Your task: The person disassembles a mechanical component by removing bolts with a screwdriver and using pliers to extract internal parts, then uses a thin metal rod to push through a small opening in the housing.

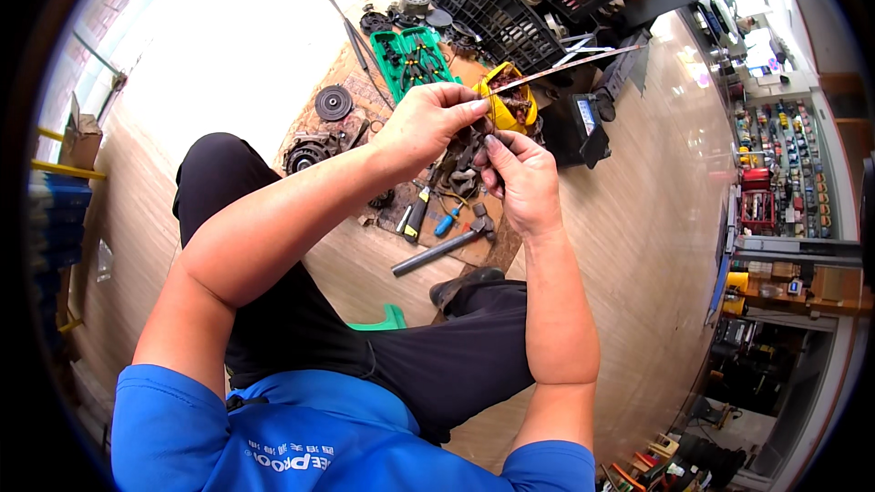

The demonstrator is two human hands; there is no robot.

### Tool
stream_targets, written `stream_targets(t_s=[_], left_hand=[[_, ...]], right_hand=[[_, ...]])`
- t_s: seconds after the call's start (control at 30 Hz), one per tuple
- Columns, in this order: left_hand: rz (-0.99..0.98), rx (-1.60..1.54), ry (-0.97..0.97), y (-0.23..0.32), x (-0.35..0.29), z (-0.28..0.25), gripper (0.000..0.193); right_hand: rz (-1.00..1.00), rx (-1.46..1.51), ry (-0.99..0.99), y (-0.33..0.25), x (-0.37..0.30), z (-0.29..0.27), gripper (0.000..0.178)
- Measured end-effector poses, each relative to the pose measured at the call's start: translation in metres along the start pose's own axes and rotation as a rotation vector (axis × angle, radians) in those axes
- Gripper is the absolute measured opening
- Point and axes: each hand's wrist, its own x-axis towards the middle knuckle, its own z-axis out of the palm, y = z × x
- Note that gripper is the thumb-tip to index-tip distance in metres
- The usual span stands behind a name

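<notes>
Pretty cluttered: green tool case [396,82] is seen up-left of the fingers [468,112], hammer [445,249] below them, yellow container [503,117] right behind, partly covered. Thin strip [565,67] is pinched by the left hand [425,126], long axis aimed away up-right; whether anything's held by the right hand [527,178] can't be told.

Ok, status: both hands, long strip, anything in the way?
Left hand: grip pinched on long strip. Right hand: pinched close by, hold unclear. Nothing plainly blocking; strip overlaps yellow container in view, hammer lies apart.
</notes>
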Motion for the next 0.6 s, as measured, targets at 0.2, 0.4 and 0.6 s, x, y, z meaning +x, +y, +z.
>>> stream_targets(t_s=[0.2, 0.4, 0.6], left_hand=[[0.024, -0.088, -0.069, 0.002, 0.003, -0.004, 0.019], [-0.022, -0.448, -0.192, 0.008, 0.008, -0.015, 0.014], [-0.034, -0.519, -0.260, 0.013, 0.004, -0.013, 0.013]], right_hand=[[0.036, 0.090, -0.043, -0.001, -0.001, -0.004, 0.009], [0.095, 0.183, -0.128, 0.004, 0.001, -0.003, 0.010], [0.082, 0.217, -0.147, 0.000, -0.001, -0.001, 0.012]])
